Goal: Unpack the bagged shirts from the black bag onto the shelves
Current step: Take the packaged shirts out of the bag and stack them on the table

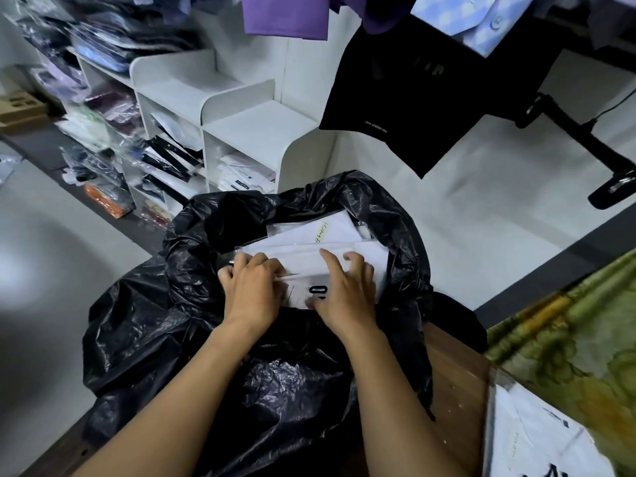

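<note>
Black bag [179,339]: large crumpled plastic sack, standing on the bench [454,370] with its mouth open towards the shelves [241,132].

Bagged shirts [330,232]: a stack of white shirts in clear wrappers, lying inside the mouth of the black bag; one carries a handwritten label on top.

Nearest packet [300,282]: front of the stack, clear wrapper with black print, held between both hands.

Left hand [251,290]: fingers curled over the left edge of the nearest packet, grasping it.

Right hand [344,290]: fingers bent over the right part of the same packet, index finger stretched forward, thumb against its near face; grasping.

Bench: brown wood, bare strip showing right of the black bag. On its right end, a green patterned cloth [568,339] and one further wrapped white shirt [537,438], apart from the sack.

Shelves: white stepped unit beyond the bag, against a pale wall. The upper steps are bare on top; the compartments below hold wrapped white and dark garments. Further left, open racks crowded with wrapped clothing in blue, purple and black, blurred.

Floor [51,235]: grey, smooth, with a darker strip along the foot of the shelves. An orange packet [106,201] and loose wrapped garments lie at the foot of the shelves. A cardboard box [17,108] sits at far left.

Overhead: purple garment [285,15], pale blue checked shirt [464,18] and a black cloth [413,98] with small print hang into view. A black metal stand [585,139] rests on the floor at right.
</note>
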